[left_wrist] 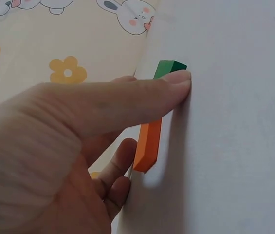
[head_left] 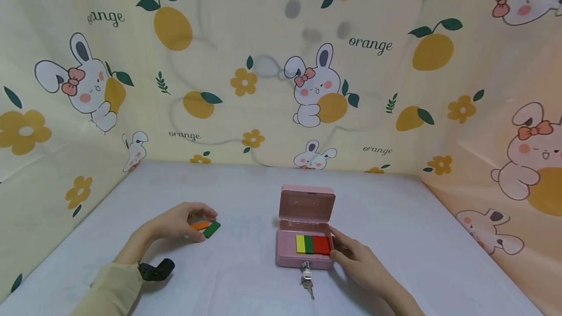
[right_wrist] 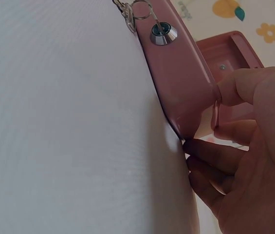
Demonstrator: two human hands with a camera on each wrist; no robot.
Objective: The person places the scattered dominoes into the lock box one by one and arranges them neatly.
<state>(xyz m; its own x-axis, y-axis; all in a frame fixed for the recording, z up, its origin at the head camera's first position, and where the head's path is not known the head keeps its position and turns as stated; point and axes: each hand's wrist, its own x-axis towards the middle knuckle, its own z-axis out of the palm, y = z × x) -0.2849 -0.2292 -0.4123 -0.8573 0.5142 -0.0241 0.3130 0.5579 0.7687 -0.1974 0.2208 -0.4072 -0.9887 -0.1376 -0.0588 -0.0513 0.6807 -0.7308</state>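
Between the thumb and fingers of my left hand (head_left: 177,221) are a green block (head_left: 212,229) and an orange block (head_left: 200,225), lying at an angle to each other. In the left wrist view the thumb crosses in front of the green block (left_wrist: 165,68), and the orange block (left_wrist: 148,146) shows below it. My right hand (head_left: 362,262) grips the right wall of an open pink metal box (head_left: 290,260). Yellow (head_left: 300,244), green (head_left: 309,245) and red blocks (head_left: 321,245) lie side by side in it. In the right wrist view, my right hand's (right_wrist: 254,141) thumb touches the box's (right_wrist: 181,73) rim.
The box's lid (head_left: 307,204) stands raised at the back. Keys (head_left: 308,284) hang from the lock on its front. A white cloth (head_left: 237,277) covers the table, and a printed curtain (head_left: 263,28) rises behind it and at both sides.
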